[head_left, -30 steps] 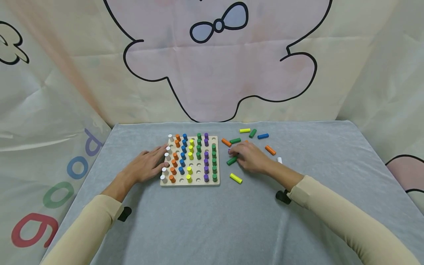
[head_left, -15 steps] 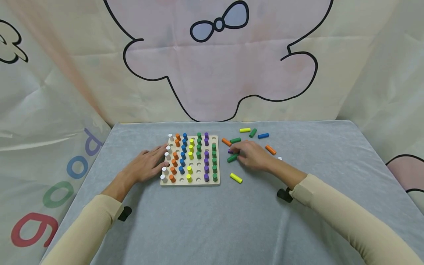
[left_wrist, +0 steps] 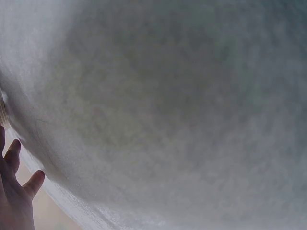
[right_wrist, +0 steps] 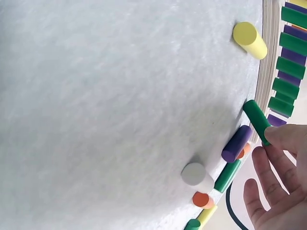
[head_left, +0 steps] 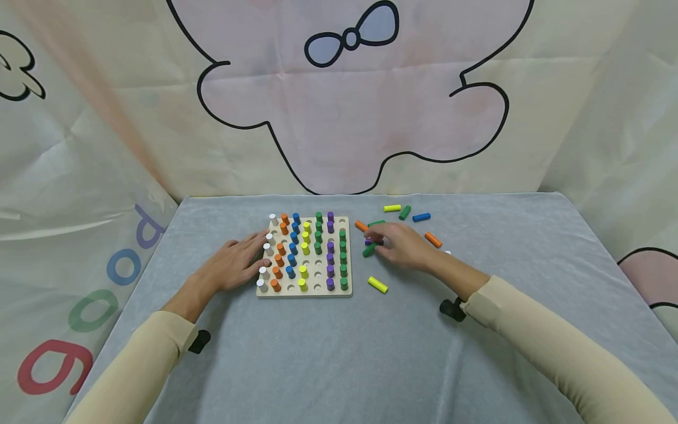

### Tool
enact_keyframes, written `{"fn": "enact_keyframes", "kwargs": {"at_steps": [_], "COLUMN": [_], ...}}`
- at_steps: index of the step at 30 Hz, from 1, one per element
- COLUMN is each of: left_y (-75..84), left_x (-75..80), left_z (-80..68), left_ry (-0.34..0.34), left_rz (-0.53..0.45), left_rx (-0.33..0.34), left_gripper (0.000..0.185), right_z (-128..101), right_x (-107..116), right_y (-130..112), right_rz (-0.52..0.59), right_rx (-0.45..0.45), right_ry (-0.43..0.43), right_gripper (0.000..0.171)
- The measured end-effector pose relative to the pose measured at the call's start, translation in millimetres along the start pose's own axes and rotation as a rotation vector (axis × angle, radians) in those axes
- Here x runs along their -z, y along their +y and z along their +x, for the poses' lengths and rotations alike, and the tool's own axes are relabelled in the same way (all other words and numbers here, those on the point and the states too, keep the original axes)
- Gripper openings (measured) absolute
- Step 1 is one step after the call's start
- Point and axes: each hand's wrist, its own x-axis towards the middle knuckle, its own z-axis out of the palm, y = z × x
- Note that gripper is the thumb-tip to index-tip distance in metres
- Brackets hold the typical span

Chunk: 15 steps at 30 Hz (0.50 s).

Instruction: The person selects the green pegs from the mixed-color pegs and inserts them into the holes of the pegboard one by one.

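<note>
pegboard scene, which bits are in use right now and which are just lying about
In use:
pegboard, steadied by the left hand
green peg, touched by the right hand
purple peg beside it

Lying about:
yellow peg
blue peg
orange peg
white peg

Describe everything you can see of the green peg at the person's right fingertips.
The green peg is a short, smooth cylinder, seemingly painted wood, with a flat round end. It lies on its side on the grey cloth, right of the pegboard and apart from it. The right hand touches one end with a fingertip; whether it is pinched is unclear. A purple peg lies close beside it.
</note>
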Motion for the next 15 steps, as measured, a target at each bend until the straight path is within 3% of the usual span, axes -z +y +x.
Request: {"fn": "enact_keyframes", "kwargs": {"at_steps": [10, 15], "left_y": [-0.3, -0.6], "left_x": [-0.4, -1.2], "left_z": [-0.4, -0.2], "left_ry": [0.002, 0.014], "left_rz": [-0.008, -0.018], "left_rx": [0.000, -0.008], "left_gripper": [0.076, 0.076], "right_z": [5.0, 7.7], "right_x": [-5.4, -8.6], "right_y": [-7.5, -8.8], "right_rz": [0.102, 0.157], "right_rx": [0.034, 0.004], "right_ry": [0.040, 0.054], "right_gripper": [0.035, 0.035]}}
